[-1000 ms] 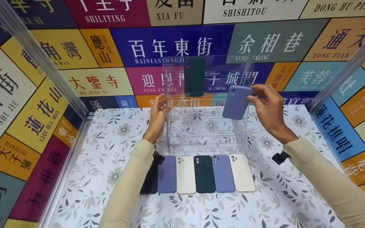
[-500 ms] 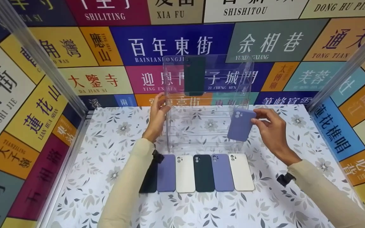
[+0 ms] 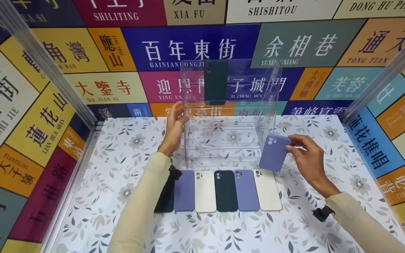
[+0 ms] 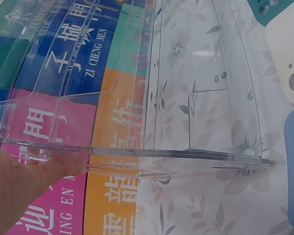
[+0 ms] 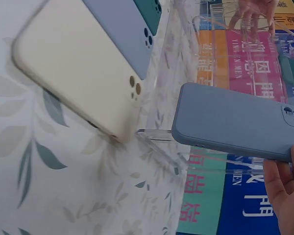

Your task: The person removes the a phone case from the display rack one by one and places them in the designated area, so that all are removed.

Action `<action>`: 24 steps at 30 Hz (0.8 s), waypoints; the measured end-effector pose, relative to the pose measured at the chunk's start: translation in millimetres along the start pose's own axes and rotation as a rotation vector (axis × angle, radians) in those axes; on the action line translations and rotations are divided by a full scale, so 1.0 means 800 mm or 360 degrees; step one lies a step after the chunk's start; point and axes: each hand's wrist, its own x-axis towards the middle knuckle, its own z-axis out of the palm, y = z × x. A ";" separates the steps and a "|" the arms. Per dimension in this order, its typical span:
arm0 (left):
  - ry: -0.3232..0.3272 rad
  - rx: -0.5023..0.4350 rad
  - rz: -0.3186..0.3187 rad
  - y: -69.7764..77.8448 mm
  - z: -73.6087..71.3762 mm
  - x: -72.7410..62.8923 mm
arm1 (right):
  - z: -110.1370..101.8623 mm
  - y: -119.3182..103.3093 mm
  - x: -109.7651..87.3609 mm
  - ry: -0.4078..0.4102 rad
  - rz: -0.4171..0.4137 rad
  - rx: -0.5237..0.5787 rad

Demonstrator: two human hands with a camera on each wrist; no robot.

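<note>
A purple phone case is pinched at its upper right edge by my right hand, tilted, in front of the lower right corner of a clear tiered display rack. In the right wrist view, thumb and fingers grip this phone case near its camera holes. My left hand holds the rack's left side panel; the left wrist view has the thumb along the panel edge. A dark green phone case stands on the rack's top tier.
A row of phone cases lies before the rack: white, purple, dark green, another white and purple, and a dark one partly behind my left sleeve. Sign-printed walls enclose the flower-patterned table.
My right hand has lowered the purple phone case from the rack's middle height towards the table, slightly to the right. The left hand keeps its place on the rack.
</note>
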 end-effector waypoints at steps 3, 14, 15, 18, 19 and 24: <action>-0.0001 0.0004 -0.0003 -0.001 0.000 0.000 | -0.006 0.005 -0.009 -0.0003 0.0032 -0.0014; 0.0013 0.0008 -0.0057 0.000 -0.004 0.000 | -0.029 0.013 -0.032 -0.0114 0.0228 -0.0082; 0.0012 0.0001 -0.0056 -0.001 -0.004 0.000 | -0.032 0.018 -0.034 -0.0142 0.0260 -0.0105; 0.0011 -0.0012 -0.0050 -0.003 -0.004 0.000 | -0.039 0.029 -0.038 -0.0243 0.0372 -0.0155; 0.0011 -0.0006 -0.0052 -0.003 -0.004 0.000 | -0.041 0.032 -0.038 -0.0281 0.0411 -0.0163; -0.0003 0.0019 -0.0041 0.000 -0.001 0.000 | -0.052 0.044 -0.039 -0.0468 0.0643 -0.0104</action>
